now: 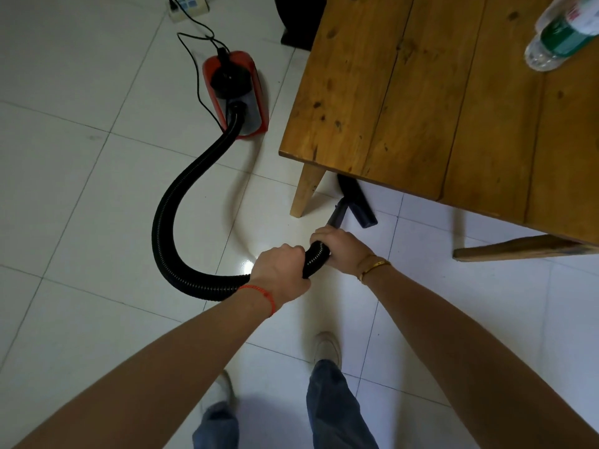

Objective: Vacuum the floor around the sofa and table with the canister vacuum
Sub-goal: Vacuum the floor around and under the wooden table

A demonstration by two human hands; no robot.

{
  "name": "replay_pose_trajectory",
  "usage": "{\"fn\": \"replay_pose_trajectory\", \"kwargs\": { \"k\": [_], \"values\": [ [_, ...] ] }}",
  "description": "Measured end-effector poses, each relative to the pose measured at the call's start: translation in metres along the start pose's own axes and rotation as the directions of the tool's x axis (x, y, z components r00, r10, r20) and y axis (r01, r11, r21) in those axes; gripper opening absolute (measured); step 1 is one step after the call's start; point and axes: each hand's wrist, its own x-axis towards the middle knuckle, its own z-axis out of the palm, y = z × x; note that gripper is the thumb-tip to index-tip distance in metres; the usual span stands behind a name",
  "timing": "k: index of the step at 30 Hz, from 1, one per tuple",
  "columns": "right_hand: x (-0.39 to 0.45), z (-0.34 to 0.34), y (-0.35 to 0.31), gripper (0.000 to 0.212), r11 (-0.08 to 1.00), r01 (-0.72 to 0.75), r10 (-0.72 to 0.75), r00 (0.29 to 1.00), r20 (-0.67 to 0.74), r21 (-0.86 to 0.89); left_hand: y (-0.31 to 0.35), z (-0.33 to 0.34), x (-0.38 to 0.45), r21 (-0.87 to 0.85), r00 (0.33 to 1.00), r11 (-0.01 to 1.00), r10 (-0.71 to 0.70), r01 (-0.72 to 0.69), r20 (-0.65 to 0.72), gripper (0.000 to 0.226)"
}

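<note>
Your left hand point(281, 273) and right hand point(340, 247) both grip the ribbed black vacuum hose point(168, 222), which loops back to the red canister vacuum point(238, 92) on the white tiled floor point(81, 189); the dark floor nozzle point(358, 202) sits partly under the knotty wooden table point(405, 92), beside its leg

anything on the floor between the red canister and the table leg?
Head view: bare white tile between the red canister and the table leg. The hose curves off the other way, toward the left hand.
</note>
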Motion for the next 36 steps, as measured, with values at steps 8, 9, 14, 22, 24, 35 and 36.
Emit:
{"fn": "replay_pose_trajectory", "kwargs": {
  "k": [8, 9, 14, 22, 24, 35, 36],
  "values": [
    [0.011, 0.032, -0.072, 0.017, 0.991, -0.025, 0.032, 0.998, -0.054, 0.13, -0.068, -0.022, -0.037, 0.116, 0.995, 0.989, 0.081, -0.087, 0.062, 0.021],
    [0.013, 0.038, -0.082, 0.017, 0.988, -0.034, 0.045, 0.997, -0.069, 0.152, -0.078, -0.026, -0.042, 0.133, 0.993, 0.986, 0.091, -0.1, 0.072, 0.021],
    [0.024, 0.066, -0.134, 0.018, 0.966, -0.072, 0.117, 0.978, -0.174, 0.247, -0.123, -0.044, -0.062, 0.244, 0.981, 0.953, 0.156, -0.18, 0.118, 0.02],
    [0.026, 0.094, -0.18, 0.023, 0.908, -0.178, 0.286, 0.925, -0.251, 0.379, -0.155, -0.062, -0.072, 0.406, 0.949, 0.86, 0.252, -0.31, 0.19, 0.024],
    [0.022, 0.096, -0.178, 0.026, 0.891, -0.204, 0.324, 0.911, -0.253, 0.406, -0.15, -0.063, -0.069, 0.43, 0.94, 0.837, 0.277, -0.338, 0.2, 0.024],
    [-0.057, 0.088, -0.075, 0.024, 0.844, -0.296, 0.439, 0.86, -0.26, 0.448, -0.037, -0.025, -0.03, 0.381, 0.903, 0.82, 0.358, -0.426, 0.24, 0.026],
    [-0.067, 0.085, -0.061, 0.024, 0.84, -0.306, 0.449, 0.856, -0.256, 0.448, -0.021, -0.021, -0.026, 0.374, 0.901, 0.822, 0.362, -0.429, 0.238, 0.026]
  ]
}}
